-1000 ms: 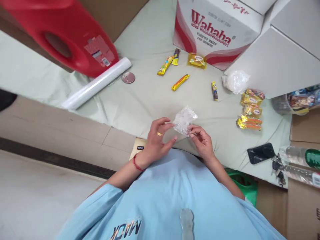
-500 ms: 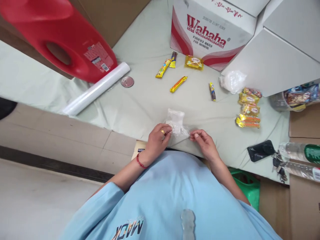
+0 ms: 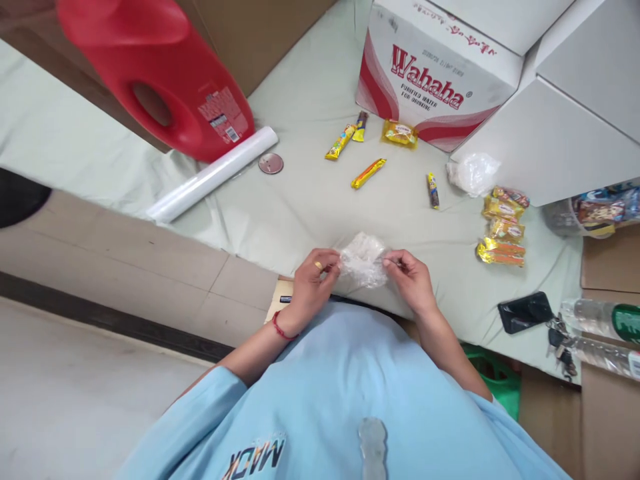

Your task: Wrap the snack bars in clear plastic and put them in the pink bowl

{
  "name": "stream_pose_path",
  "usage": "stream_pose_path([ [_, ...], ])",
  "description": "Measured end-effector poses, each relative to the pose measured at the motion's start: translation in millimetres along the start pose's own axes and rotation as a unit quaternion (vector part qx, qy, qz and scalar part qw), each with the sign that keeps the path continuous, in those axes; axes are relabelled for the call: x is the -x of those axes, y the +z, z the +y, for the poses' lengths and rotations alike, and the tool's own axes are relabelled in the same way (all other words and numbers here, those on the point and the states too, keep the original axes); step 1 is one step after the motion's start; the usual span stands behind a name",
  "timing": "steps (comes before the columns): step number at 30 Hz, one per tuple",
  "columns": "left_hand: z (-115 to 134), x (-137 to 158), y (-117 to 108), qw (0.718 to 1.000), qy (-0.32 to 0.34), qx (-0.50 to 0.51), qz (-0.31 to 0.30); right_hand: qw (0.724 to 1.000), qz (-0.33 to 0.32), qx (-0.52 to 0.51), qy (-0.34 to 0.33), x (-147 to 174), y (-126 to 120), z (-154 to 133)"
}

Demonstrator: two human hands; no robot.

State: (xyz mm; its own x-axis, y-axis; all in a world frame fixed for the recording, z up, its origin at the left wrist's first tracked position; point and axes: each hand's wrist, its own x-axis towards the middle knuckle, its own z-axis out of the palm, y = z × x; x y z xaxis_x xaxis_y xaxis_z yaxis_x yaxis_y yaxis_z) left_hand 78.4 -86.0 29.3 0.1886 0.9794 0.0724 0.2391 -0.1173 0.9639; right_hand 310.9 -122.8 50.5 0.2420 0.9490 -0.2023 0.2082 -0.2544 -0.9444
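Between my hands, close to the table's front edge, is a crumpled clear plastic bag (image 3: 365,260) with something whitish showing through it. My left hand (image 3: 316,277), wearing a ring and a red bracelet, pinches the bag's left side. On the opposite side, my right hand (image 3: 411,277) pinches the plastic between thumb and fingers. Beyond them lie a yellow-and-orange snack stick (image 3: 369,173), a small blue-and-yellow wrapped candy (image 3: 433,191), and a yellow wrapped snack (image 3: 400,133). What exactly the bag contains cannot be made out.
A white plastic roll (image 3: 215,175) and red jug (image 3: 165,80) stand left, near a round metal disc (image 3: 271,163). A Wahaha carton (image 3: 430,80) is behind. Rightward are a crumpled white bag (image 3: 473,175), stacked snacks (image 3: 505,230), a phone (image 3: 525,312), keys (image 3: 563,347) and bottles (image 3: 595,319).
The plastic has been bunched up and sits nearer the front edge, whitish part less flat. My right hand has moved its grip up along the right side. The whole view has shifted slightly.
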Motion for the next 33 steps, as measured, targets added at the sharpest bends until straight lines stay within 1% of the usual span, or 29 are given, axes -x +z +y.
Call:
stream_pose_path([
  [2, -5.1, -0.6, -2.3, 0.995, -0.064, 0.053, 0.059, 0.998, 0.027, -0.054, 0.021, 3.0, -4.9, 4.9],
  [4, -9.6, -3.0, -0.5, 0.983, -0.116, 0.108, 0.095, 0.994, 0.045, -0.087, 0.040, 7.3, -8.7, 8.2],
  [6, -11.7, -7.0, 4.2, 0.964, -0.164, 0.175, 0.110, 0.991, 0.060, -0.110, 0.055, 11.9, -11.0, 10.6],
  [9, -10.9, -14.9, 11.4, 0.928, -0.226, 0.272, 0.117, 0.984, 0.088, -0.140, 0.064, 17.2, -14.4, 14.0],
  [12, -9.6, -22.9, 13.7, 0.904, -0.252, 0.319, 0.131, 0.980, 0.106, -0.154, 0.065, 19.7, -21.1, 18.2],
  [14, -9.8, -26.2, 12.6, 0.899, -0.256, 0.326, 0.140, 0.980, 0.116, -0.152, 0.063, 20.1, -26.9, 21.6],
  [15, -10.1, -26.9, 11.5, 0.901, -0.255, 0.322, 0.139, 0.979, 0.119, -0.150, 0.063, 20.1, -29.8, 23.3],
  [16, -10.4, -27.0, 10.0, 0.907, -0.251, 0.311, 0.133, 0.980, 0.121, -0.148, 0.062, 20.0, -32.4, 24.9],
  [18, -10.4, -26.0, 6.3, 0.932, -0.223, 0.263, 0.112, 0.982, 0.121, -0.134, 0.053, 19.3, -36.8, 27.9],
  [21, -8.5, -25.8, -1.4, 0.969, -0.152, 0.173, 0.091, 0.989, 0.111, -0.095, 0.035, 17.3, -40.5, 30.9],
  [23, -5.7, -29.7, -5.8, 0.981, -0.115, 0.128, 0.084, 0.992, 0.101, -0.075, 0.029, 15.3, -41.2, 31.9],
  [25, -2.1, -36.6, -6.7, 0.992, -0.100, 0.052, 0.060, 0.994, 0.089, -0.064, 0.026, 13.2, -40.8, 32.5],
  [27, 0.9, -44.0, -2.4, 0.994, -0.085, -0.070, 0.001, 0.995, 0.082, -0.058, 0.020, 11.5, -39.9, 32.8],
  [29, 1.8, -49.2, 6.0, 0.979, -0.057, -0.183, -0.071, 0.995, 0.081, -0.054, 0.017, 11.0, -39.4, 33.4],
  [30, 1.3, -50.8, 10.5, 0.971, -0.039, -0.217, -0.098, 0.995, 0.084, -0.053, 0.017, 11.4, -39.7, 34.0],
  [31, 0.2, -51.7, 14.4, 0.966, -0.025, -0.230, -0.114, 0.995, 0.088, -0.052, 0.018, 12.2, -40.4, 34.7],
  [33, -2.6, -52.1, 19.2, 0.974, -0.017, -0.194, -0.118, 0.993, 0.101, -0.050, 0.019, 15.0, -43.3, 37.3],
])
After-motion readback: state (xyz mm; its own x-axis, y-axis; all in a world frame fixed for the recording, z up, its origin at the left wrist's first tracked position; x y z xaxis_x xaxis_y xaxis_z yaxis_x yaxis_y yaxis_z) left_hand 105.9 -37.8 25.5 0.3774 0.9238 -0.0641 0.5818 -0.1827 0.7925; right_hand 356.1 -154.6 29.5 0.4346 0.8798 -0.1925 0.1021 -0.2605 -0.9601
